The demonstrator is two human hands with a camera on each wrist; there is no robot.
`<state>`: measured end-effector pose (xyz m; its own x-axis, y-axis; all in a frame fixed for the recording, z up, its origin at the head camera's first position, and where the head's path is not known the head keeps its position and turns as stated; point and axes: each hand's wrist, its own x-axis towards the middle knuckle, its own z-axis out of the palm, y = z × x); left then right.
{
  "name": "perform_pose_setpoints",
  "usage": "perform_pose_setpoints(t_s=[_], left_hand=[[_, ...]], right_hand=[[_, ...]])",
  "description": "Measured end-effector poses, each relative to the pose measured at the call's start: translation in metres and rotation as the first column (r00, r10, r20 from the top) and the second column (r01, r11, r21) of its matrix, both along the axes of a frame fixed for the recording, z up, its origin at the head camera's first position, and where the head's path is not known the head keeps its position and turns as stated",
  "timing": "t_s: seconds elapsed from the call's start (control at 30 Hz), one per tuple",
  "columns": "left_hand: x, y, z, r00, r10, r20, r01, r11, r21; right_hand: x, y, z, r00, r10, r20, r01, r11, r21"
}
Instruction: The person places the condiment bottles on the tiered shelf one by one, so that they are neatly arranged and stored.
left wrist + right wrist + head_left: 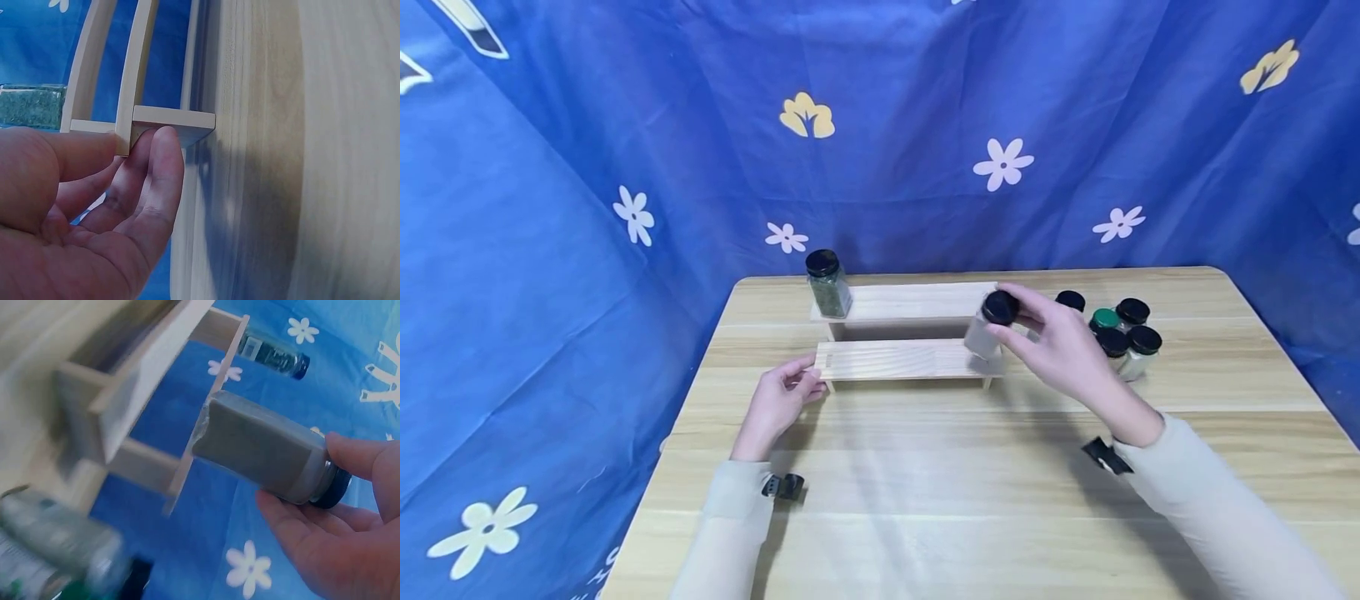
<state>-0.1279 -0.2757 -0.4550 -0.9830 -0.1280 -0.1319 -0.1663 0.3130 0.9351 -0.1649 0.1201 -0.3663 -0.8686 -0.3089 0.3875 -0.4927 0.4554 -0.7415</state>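
A two-tier wooden rack (910, 360) stands on the table. My left hand (781, 403) pinches the left end of its lower shelf, thumb on top and fingers beneath, as the left wrist view shows. Between right thumb and fingers, my right hand (1060, 342) holds a spice jar (259, 447) with a black lid and greyish powder near the lid end. In the head view this jar is tilted over the rack's right end; whether it touches the wood I cannot tell. A jar of green herbs (831, 292) stands at the left end of the upper shelf.
Several more jars cluster on the table to the right of the rack, among them a green-lidded jar (1105, 319) and a black-lidded jar (1141, 354). The wooden table (925, 500) is bordered by a blue flowered cloth (895, 167) behind and at the sides.
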Motion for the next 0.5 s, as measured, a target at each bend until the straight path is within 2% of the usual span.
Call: perform_pose_setpoints(t_s=[0.23,0.5], left_hand=[[0.001,0.001,0.0,1.0,-0.002,0.005,0.002,1.0,0.002],[0.001,0.001,0.001,1.0,0.002,-0.011,-0.002,1.0,-0.016]], right_hand=[[-0.028,-0.054,0.021,0.996,0.088,0.01,-0.088,0.996,-0.02],[-0.06,-0.107,0.026,0.986,0.165,0.009,-0.164,0.983,-0.086]])
